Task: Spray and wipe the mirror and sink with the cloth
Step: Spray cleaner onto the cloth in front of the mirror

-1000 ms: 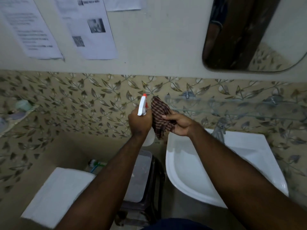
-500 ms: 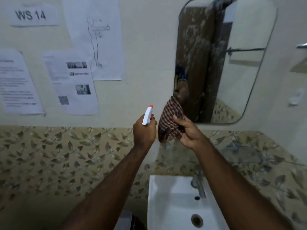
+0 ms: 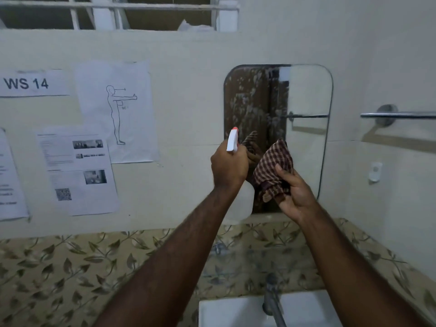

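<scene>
A rounded wall mirror (image 3: 304, 95) hangs ahead, its left half speckled with spray droplets. My left hand (image 3: 227, 165) grips a white spray bottle (image 3: 232, 142) with an orange-tipped nozzle aimed at the mirror's lower left. My right hand (image 3: 295, 192) holds a bunched brown checked cloth (image 3: 274, 166) just in front of the mirror's lower part. The white sink (image 3: 226, 312) shows at the bottom edge, with a metal tap (image 3: 272, 300) rising from it.
Printed papers (image 3: 80, 171) and a "WS 14" label (image 3: 28, 83) are stuck on the wall at left. A chrome towel bar (image 3: 398, 115) is on the right wall. Leaf-patterned tiles (image 3: 70, 267) run below; a barred window (image 3: 118, 13) is above.
My view has tilted up from the sink to the whole mirror. Both hands have risen with the bottle and cloth and now sit in front of the mirror's lower part.
</scene>
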